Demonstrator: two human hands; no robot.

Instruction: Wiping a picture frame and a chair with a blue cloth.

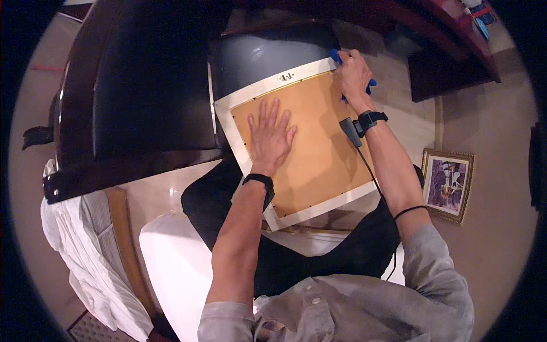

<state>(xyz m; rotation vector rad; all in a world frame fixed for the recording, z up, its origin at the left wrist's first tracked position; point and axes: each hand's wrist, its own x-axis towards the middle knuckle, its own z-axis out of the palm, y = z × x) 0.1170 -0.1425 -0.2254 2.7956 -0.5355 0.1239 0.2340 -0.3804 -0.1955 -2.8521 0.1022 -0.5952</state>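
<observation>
Right hand (pixel 354 78) at frame (pixel 256 89) edge; left hand (pixel 269 141) apart.

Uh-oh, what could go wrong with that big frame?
The right hand grips a blue tool by the frame's corner; if it slips, it might scratch the wood or nip a finger. The left hand lies flat on the tan board, so pushing too hard could bend it. The black cable might snag.
</observation>
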